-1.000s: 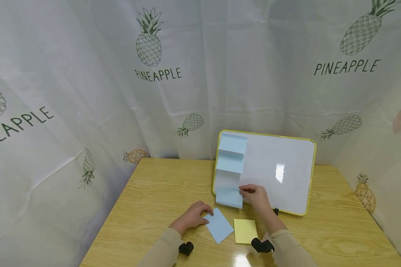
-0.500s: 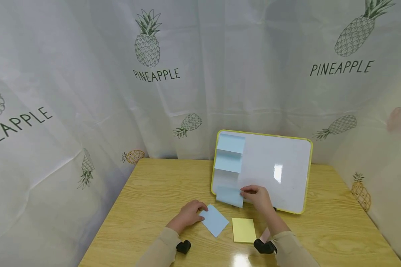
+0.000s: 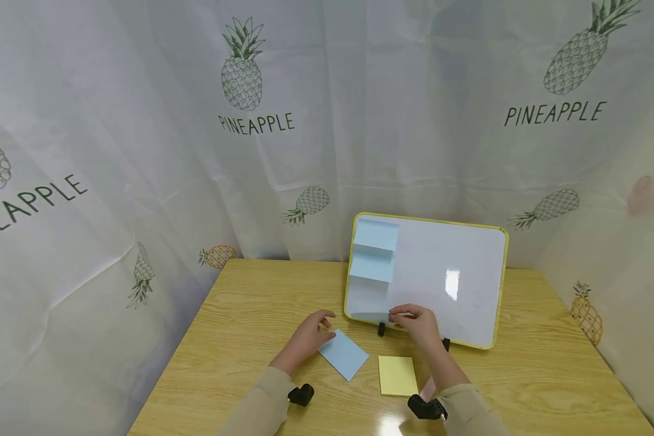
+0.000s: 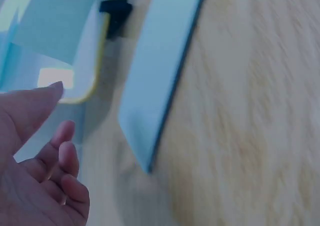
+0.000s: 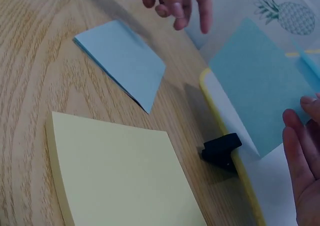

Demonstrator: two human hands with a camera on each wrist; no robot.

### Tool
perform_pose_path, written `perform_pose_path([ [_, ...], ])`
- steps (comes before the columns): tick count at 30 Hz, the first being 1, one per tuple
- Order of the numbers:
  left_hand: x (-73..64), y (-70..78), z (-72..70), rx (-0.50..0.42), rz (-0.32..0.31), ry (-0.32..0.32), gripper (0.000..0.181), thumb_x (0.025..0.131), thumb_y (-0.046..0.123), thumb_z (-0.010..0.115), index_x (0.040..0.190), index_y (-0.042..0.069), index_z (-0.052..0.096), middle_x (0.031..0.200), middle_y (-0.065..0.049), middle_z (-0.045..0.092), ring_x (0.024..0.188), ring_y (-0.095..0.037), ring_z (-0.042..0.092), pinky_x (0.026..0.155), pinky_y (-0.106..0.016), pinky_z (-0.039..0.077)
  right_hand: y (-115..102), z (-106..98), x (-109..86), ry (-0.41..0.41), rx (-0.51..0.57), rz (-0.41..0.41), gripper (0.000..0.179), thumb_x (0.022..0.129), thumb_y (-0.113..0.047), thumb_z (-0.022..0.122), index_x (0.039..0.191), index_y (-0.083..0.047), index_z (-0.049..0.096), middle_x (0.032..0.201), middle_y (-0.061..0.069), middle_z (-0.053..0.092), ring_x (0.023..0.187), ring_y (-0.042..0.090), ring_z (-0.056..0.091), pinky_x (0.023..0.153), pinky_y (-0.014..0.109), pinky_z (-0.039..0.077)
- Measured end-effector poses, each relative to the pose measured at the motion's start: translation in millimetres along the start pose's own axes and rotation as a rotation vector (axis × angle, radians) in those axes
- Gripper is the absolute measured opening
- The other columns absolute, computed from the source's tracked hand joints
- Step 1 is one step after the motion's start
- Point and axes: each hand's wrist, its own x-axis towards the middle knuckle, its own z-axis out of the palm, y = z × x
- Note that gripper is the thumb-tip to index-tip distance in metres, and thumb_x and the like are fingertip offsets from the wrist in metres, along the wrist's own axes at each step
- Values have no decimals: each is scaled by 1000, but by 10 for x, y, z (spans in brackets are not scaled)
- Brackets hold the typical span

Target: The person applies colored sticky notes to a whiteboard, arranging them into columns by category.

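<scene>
My right hand pinches the side edge of a light blue sticky note at the lower left of the whiteboard. From the head camera this note shows as a thin strip, its free end raised. Two more blue sticky notes hang above it in a column. My left hand hovers by the corner of a blue sticky note pad on the table, its fingers loosely bent with nothing in them. The left wrist view shows this hand apart from the pad.
A yellow sticky note pad lies right of the blue one. Something pink is partly hidden by my right wrist. Black feet hold up the yellow-framed board. A pineapple-print curtain hangs behind the wooden table.
The lower note's hanging end has swung up, baring the board's bottom edge and a black foot. My left hand has lifted off the blue pad, which has slid slightly left and away.
</scene>
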Motion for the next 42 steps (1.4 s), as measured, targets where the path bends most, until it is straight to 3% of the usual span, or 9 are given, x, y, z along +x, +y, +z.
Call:
perform_pose_path([
  [6,84,192,-8,-202,-36,-20,51,94,28,68,140,14,50,102,0,59,80,-18,53,65,-34,45,35,90,-7,10,141,10,19,87,1,71,104,10,70,99,11,71,88,18,69,82,33,54],
  [12,169,288,-28,-277,-28,-19,57,94,39,65,143,15,47,106,-2,63,90,-19,57,74,-39,49,41,185,-38,56,147,39,26,82,-11,80,103,2,73,100,4,70,93,15,64,83,27,51],
  [15,206,344,-40,-296,-11,1,54,93,36,67,141,16,50,107,-4,64,91,-19,59,77,-40,50,59,224,-50,70,163,45,27,81,-12,80,104,1,73,101,5,70,94,17,64,84,27,51],
  [20,298,418,-30,-317,0,47,45,90,18,72,132,11,57,97,-3,60,82,-17,57,74,-35,50,85,293,-7,115,184,40,22,82,0,76,103,6,70,96,9,69,87,16,65,78,26,53],
  [26,445,434,46,-326,-1,112,36,90,5,70,125,7,61,82,-4,60,82,-36,63,73,-43,53,101,345,66,166,181,70,18,84,2,74,99,7,67,95,10,66,85,14,62,74,22,52],
  [30,515,445,76,-330,-15,131,40,90,2,69,129,7,60,80,-4,60,82,-38,63,71,-44,53,93,370,92,208,163,102,20,83,1,75,100,5,67,98,9,66,84,14,61,72,20,51],
  [34,570,446,94,-312,-13,135,41,90,0,68,130,6,59,79,-5,59,78,-34,63,66,-35,51,87,388,107,236,144,112,22,82,1,75,102,5,68,103,12,67,87,15,62,72,20,52],
  [42,639,419,120,-308,-22,141,43,91,1,67,133,5,57,79,-3,58,80,-37,61,62,-31,47,69,424,112,266,65,64,23,84,2,73,107,5,70,107,18,67,87,16,63,70,18,51],
])
